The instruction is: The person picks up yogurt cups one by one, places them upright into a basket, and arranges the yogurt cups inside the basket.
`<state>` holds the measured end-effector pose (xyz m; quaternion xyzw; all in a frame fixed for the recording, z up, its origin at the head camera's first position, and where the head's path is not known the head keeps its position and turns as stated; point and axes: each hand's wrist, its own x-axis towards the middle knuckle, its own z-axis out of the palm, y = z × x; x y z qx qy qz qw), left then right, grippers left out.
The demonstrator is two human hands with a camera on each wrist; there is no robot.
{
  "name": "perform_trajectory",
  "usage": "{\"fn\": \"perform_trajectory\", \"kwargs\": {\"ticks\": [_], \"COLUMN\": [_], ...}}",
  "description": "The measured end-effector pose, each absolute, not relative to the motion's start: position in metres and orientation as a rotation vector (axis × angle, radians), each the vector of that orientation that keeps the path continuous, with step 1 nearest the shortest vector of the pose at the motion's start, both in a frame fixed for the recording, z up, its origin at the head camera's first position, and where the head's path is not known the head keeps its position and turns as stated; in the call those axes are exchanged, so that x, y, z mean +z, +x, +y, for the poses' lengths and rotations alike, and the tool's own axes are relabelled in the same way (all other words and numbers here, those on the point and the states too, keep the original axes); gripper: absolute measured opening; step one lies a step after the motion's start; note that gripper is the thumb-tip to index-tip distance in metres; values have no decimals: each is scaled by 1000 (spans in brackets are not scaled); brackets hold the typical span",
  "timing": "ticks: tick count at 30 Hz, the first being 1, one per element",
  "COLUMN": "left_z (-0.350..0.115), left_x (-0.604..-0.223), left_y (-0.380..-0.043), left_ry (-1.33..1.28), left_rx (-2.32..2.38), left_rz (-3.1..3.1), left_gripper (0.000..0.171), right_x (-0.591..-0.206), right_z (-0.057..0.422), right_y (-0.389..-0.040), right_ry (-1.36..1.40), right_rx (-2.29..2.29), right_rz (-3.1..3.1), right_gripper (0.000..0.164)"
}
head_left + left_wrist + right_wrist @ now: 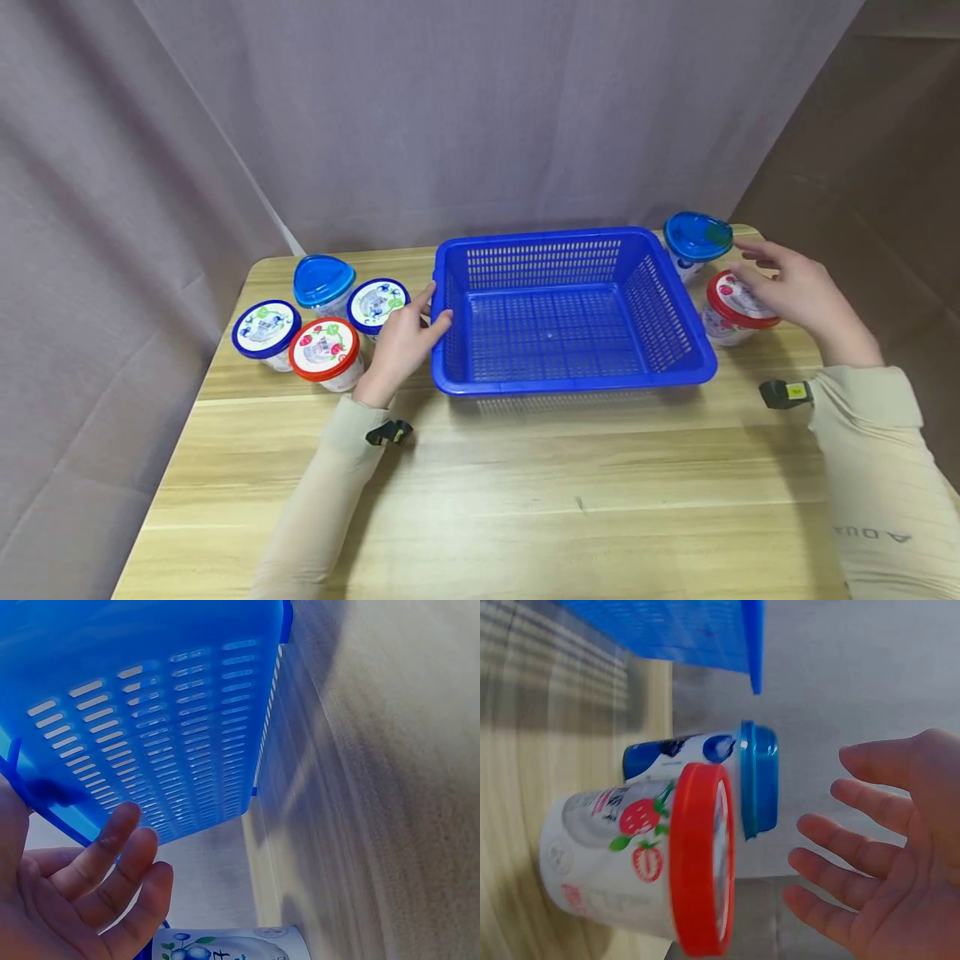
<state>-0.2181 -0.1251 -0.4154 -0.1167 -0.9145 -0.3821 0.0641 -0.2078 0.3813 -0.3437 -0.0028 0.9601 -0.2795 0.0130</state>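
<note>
A blue plastic basket (573, 384) with slotted walls stands on the table, nothing inside it. My left hand (403, 340) holds its left rim, thumb over the edge and fingers outside; the left wrist view shows the fingers bent below the rim. My right hand (806, 292) hovers over the right-hand tubs, fingers spread and touching neither in the right wrist view. Nearest it are a red-lidded strawberry tub (634, 855) and a cup with a translucent blue lid (759, 780), standing just behind. Part of the red lid is hidden by my hand in the head view.
Left of the basket stand two dark-blue-lidded blueberry tubs (266, 327), one red-lidded strawberry tub (325, 350) and a blue-lidded cup (324, 282). My left hand is close beside the nearer blueberry tub (377, 304). A grey curtain (480, 117) hangs behind the wooden table (525, 500).
</note>
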Motion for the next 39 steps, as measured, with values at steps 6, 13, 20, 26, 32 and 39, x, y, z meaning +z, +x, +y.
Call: {"fn": "perform_trajectory", "kwargs": {"ticks": [6, 13, 20, 26, 32, 39], "left_z": [-125, -126, -125, -125, -124, -125], "left_x": [-416, -418, -419, -419, -420, -420], "left_y": [-219, -218, -217, -217, -218, -217], "left_ry": [-347, -349, -347, -346, -344, -344], "left_rx": [-1159, -1166, -1183, -1187, -1193, -1211], "left_rz": [-2750, -2747, -2736, -2736, -2735, -2721], "left_gripper": [61, 63, 63, 62, 62, 61], "right_x": [-352, -364, -382, -398, -406, -414], "right_z": [392, 404, 414, 416, 416, 416], "right_y": [-205, -204, -207, -208, -205, -200], "right_ry": [-4, 22, -13, -50, 4, 174], "right_rx": [-802, -759, -829, -877, -873, -991], "right_rz": [3047, 3043, 2984, 2986, 2997, 2977], "right_gripper": [68, 78, 87, 91, 104, 119]}}
